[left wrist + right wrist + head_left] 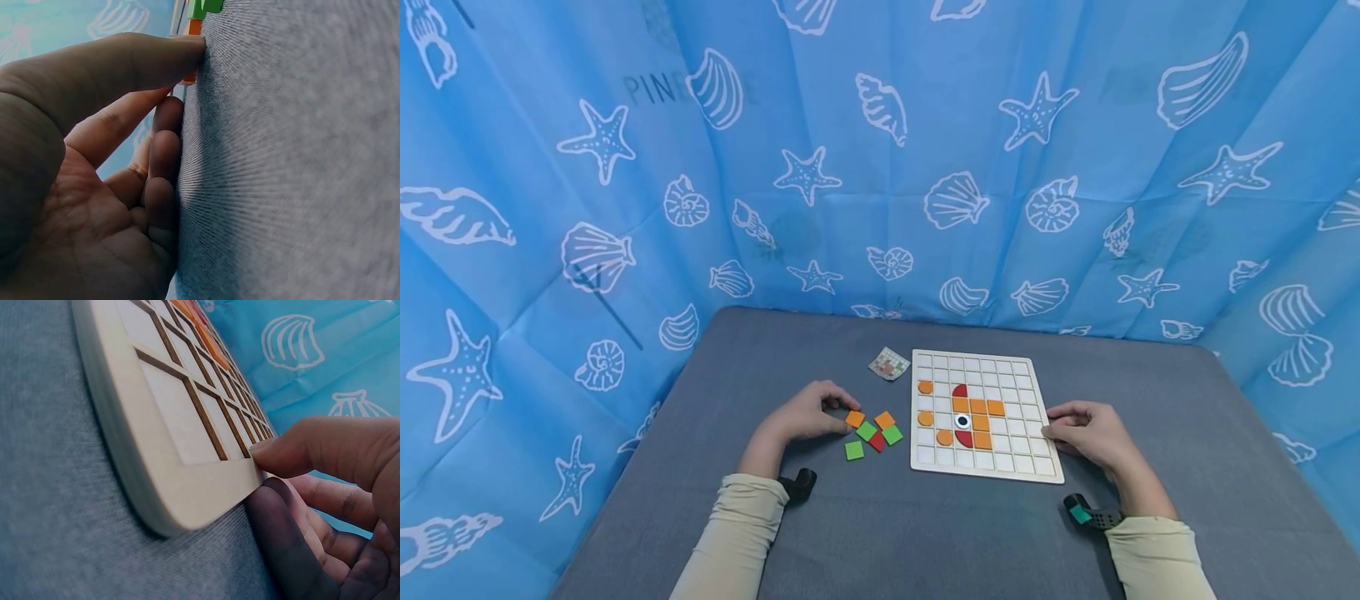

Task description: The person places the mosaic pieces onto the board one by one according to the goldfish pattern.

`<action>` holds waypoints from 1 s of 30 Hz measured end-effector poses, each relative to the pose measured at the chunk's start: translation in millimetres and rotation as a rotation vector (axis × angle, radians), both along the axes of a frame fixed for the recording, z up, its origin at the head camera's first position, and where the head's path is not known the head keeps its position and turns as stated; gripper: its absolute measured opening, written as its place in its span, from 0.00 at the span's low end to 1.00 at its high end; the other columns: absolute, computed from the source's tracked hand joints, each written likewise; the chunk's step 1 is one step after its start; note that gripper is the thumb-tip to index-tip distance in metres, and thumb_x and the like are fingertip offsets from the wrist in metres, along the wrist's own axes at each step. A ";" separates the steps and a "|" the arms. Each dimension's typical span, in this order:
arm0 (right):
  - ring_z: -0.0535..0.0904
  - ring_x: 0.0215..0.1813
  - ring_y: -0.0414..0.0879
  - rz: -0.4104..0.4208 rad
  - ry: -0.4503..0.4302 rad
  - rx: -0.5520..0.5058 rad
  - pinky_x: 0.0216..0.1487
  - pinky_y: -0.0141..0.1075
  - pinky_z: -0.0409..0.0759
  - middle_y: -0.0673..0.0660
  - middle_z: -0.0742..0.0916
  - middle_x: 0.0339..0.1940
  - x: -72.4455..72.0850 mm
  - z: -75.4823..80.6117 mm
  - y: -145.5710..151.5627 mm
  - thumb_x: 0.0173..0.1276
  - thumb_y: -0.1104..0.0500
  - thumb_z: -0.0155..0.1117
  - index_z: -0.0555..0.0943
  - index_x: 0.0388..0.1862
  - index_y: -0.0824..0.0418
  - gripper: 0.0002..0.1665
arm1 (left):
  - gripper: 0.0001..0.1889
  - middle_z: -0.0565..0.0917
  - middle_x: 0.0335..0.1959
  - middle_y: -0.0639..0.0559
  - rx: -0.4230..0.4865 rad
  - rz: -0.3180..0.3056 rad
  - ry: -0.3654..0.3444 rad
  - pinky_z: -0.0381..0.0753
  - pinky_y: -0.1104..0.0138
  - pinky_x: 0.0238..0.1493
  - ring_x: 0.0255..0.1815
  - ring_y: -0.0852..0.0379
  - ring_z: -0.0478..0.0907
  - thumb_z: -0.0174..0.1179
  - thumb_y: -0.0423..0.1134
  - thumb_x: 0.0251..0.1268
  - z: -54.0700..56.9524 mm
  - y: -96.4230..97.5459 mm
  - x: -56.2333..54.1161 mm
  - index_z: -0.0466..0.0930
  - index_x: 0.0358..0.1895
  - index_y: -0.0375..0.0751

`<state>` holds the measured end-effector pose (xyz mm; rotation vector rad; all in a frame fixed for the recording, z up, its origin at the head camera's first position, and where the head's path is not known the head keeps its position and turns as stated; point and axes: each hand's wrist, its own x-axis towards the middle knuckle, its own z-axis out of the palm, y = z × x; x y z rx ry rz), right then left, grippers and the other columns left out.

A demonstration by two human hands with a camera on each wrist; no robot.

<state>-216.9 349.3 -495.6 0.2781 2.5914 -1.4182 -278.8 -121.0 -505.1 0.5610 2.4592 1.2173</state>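
Note:
My left hand [808, 412] is at the left of a loose group of square tiles, thumb and index finger at the edges of an orange tile [855, 419]. In the left wrist view the thumb partly hides that orange tile [195, 27]. Beside it lie green tiles [866, 431], a red tile [877, 442] and another orange tile [885, 420]. On the white grid board [1022, 467] sit orange squares, orange discs, red pieces and an eye disc [962, 422]. My right hand [1093, 433] grips the board's right edge, its thumb on the rim in the right wrist view.
A small picture card [889, 364] with a grid pattern lies by the board's upper left corner. Everything rests on a grey cloth-covered table [880, 533]. Behind it hangs a blue curtain [850, 167] with white shells and starfish.

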 end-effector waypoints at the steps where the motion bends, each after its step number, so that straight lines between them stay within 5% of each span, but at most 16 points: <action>1: 0.87 0.37 0.40 0.001 0.001 -0.003 0.39 0.35 0.89 0.53 0.91 0.36 0.0 0.1 0.0 0.69 0.63 0.73 0.79 0.63 0.78 0.28 | 0.15 0.85 0.54 0.50 -0.003 0.003 0.002 0.77 0.55 0.60 0.54 0.54 0.77 0.76 0.34 0.63 0.3 0.2 0.2 0.91 0.53 0.47; 30: 0.88 0.37 0.40 0.000 -0.007 -0.020 0.40 0.36 0.90 0.54 0.91 0.36 -0.6 2.3 -0.5 0.69 0.63 0.73 0.79 0.63 0.78 0.28 | 0.14 0.84 0.51 0.51 -0.045 0.008 0.027 0.77 0.57 0.56 0.50 0.55 0.76 0.77 0.36 0.62 2.1 2.2 -0.2 0.92 0.51 0.48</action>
